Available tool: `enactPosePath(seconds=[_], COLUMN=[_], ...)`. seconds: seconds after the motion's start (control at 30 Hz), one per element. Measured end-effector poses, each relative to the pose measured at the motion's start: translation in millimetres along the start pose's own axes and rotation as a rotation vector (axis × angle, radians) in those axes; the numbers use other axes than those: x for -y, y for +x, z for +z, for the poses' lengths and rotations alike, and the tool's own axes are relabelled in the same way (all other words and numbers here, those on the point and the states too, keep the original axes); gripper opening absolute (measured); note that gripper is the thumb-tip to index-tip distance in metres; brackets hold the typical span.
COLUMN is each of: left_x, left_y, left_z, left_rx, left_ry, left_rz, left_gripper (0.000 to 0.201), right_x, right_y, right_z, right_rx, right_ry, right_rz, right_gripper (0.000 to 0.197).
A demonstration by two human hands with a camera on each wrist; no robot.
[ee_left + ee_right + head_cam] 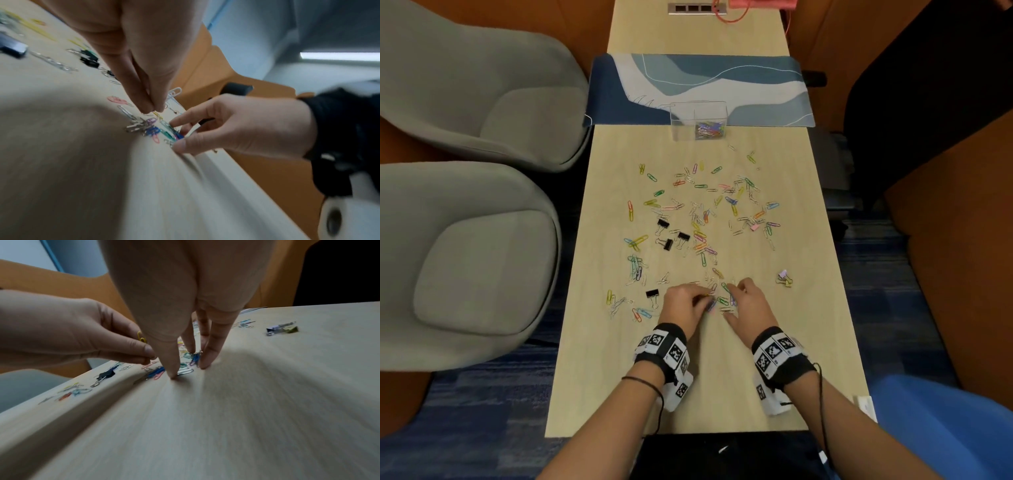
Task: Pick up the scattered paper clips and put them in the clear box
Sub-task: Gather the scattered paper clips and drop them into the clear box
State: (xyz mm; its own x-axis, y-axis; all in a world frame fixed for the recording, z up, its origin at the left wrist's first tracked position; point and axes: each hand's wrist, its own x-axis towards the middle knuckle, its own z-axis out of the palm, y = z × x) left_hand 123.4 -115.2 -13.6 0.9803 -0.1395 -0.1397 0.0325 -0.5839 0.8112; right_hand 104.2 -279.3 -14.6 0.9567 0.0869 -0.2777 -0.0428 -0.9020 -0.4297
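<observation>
Many coloured paper clips (702,212) lie scattered over the light wooden table (688,383). At the far end stands the clear box (698,120) with several clips inside. Near the front my left hand (703,301) pinches a yellow paper clip (141,337) between thumb and fingers, just above a small heap of clips (144,126). My right hand (731,301) is beside it, its straight fingers (205,365) and thumb (172,374) planted on the table around green and blue clips (170,131) without lifting them.
Black binder clips (669,236) lie among the paper clips, and one more (652,294) sits left of my left hand. Small coloured binder clips (784,277) lie to the right. A blue patterned mat (756,85) lies under the box. Grey chairs (465,257) stand at the left.
</observation>
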Motion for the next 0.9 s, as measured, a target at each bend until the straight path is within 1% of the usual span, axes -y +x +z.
enactPosePath(seconds=[0.07,0.17,0.23,0.3,0.33,0.4,0.5,0.57,0.63,0.7,0.73,0.8,0.9], left_x=[-0.3,2.9,6.6,11.1,13.6,18.7,22.4,22.2,21.8,18.7,16.3,11.2,-1.0], left_y=[-0.8,-1.6,-1.9,-2.1,-2.3,-2.0,-2.6,-2.0,1.4,7.1,10.8,20.6,38.0], left_z=[-4.8,-13.6,-19.5,-24.9,-27.3,-30.7,-32.8,-33.6,-35.7,-40.3,-44.0,-52.1,-63.6], left_rx=[-0.022,-0.043,-0.059,-0.073,-0.077,-0.08,-0.071,-0.071,-0.078,-0.077,-0.078,-0.096,-0.111], left_ry=[-0.044,-0.035,-0.015,0.005,0.011,0.008,-0.009,-0.017,-0.03,-0.037,-0.039,-0.068,-0.109], left_rz=[-0.037,-0.079,-0.103,-0.12,-0.125,-0.142,-0.162,-0.173,-0.176,-0.168,-0.163,-0.154,-0.137], left_gripper=[0.011,0.013,0.013,0.012,0.011,0.01,0.009,0.011,0.015,0.019,0.018,0.013,0.015], right_x=[8.6,20.4,29.4,39.5,43.7,48.4,53.1,57.1,59.2,58.0,55.3,42.9,19.3], right_y=[1.5,4.9,7.1,7.8,7.2,6.0,10.1,16.2,24.2,32.9,37.2,47.4,59.9], right_z=[0.7,2.8,3.2,1.6,1.1,1.4,-2.9,-9.1,-17.5,-27.8,-33.3,-42.7,-63.5], right_rx=[0.014,0.025,0.03,0.046,0.08,0.153,0.216,0.266,0.313,0.311,0.286,0.19,0.09], right_ry=[-0.07,-0.184,-0.261,-0.324,-0.347,-0.4,-0.517,-0.564,-0.571,-0.523,-0.457,-0.225,0.144], right_rz=[-0.023,-0.076,-0.099,-0.111,-0.118,-0.182,-0.256,-0.303,-0.319,-0.273,-0.214,-0.053,0.148], right_gripper=[0.064,0.069,0.061,0.042,0.035,0.034,0.032,0.031,0.029,0.026,0.026,0.026,0.014])
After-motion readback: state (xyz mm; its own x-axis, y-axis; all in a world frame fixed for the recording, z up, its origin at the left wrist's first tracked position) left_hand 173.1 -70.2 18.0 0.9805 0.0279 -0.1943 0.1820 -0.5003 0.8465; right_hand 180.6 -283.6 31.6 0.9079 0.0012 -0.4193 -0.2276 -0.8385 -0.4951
